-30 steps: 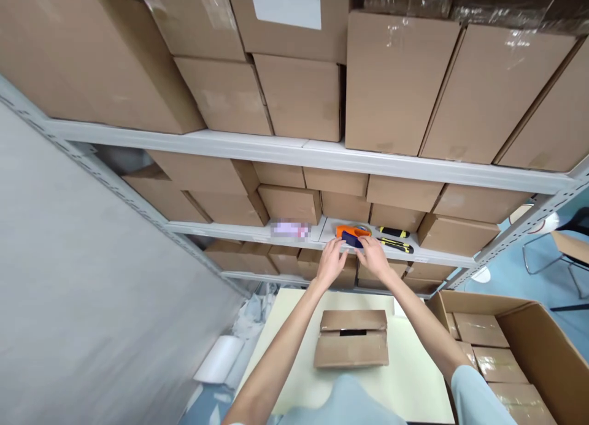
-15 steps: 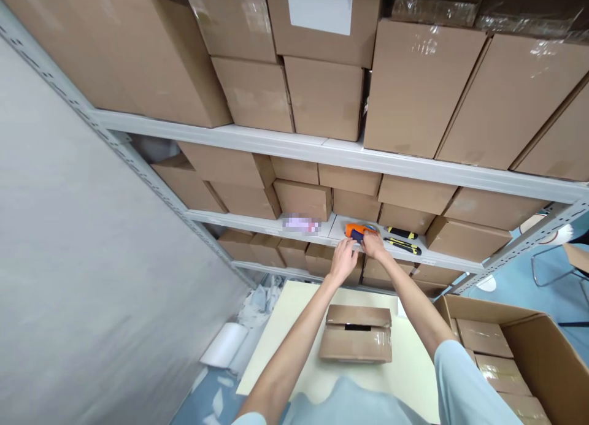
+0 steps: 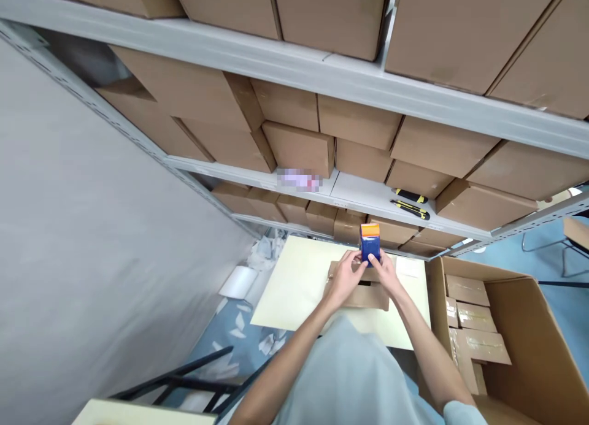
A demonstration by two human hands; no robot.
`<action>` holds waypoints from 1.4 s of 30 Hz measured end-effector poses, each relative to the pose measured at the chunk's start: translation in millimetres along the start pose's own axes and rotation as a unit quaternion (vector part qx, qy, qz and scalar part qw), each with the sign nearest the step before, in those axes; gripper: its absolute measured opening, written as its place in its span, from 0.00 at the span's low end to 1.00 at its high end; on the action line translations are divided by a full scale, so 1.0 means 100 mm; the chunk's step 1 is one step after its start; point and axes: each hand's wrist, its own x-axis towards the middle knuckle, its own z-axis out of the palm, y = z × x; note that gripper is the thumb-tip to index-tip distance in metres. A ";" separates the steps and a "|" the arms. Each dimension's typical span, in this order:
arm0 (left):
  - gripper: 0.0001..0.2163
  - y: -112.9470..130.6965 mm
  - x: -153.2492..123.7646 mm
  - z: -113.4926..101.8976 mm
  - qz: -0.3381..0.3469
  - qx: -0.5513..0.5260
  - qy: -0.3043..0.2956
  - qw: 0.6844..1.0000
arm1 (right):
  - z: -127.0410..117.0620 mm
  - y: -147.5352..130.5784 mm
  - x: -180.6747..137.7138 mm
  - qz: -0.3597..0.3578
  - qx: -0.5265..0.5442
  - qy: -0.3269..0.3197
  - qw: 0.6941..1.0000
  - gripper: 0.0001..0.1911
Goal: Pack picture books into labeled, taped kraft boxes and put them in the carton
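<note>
An orange-and-blue tape dispenser (image 3: 370, 246) is held upright between my two hands, above the table, its blue face towards me. My left hand (image 3: 344, 279) pinches its lower left side with the fingertips. On the lower right, my right hand (image 3: 385, 275) grips it with the thumb across the front. Below my hands a small brown cardboard box (image 3: 365, 300) lies on the pale yellow table (image 3: 294, 284), partly covered by them. A dark slot shows in the box's top.
Shelves with cardboard boxes (image 3: 299, 148) rise in front. Two black-and-yellow utility knives (image 3: 411, 210) lie on the middle shelf, near a pixelated item (image 3: 299, 179). A large open carton (image 3: 529, 345) with small boxes stands right. Paper scraps (image 3: 239, 321) litter the floor left.
Both hands have come down from the middle shelf towards me, bringing the tape dispenser over the box. The dispenser has turned upright. My view has tilted downward.
</note>
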 end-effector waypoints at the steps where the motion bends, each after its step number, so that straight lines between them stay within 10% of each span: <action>1: 0.11 -0.03 -0.11 0.03 -0.010 -0.005 -0.007 1.000 | 0.04 0.05 -0.13 0.017 0.014 0.009 1.000 0.30; 17: 0.15 -0.09 -0.79 0.00 -0.092 -0.100 -0.058 0.989 | 0.24 0.15 -0.81 0.144 0.079 0.032 0.986 0.34; 25: 0.17 0.10 -0.48 -0.59 -0.079 -0.040 0.041 0.995 | 0.17 -0.04 -0.89 0.119 0.023 -0.060 0.991 0.29; 42: 0.18 0.58 -0.22 -0.99 -0.052 -0.107 -0.152 0.981 | -0.27 -0.48 -1.02 -0.061 -0.276 -0.168 0.944 0.22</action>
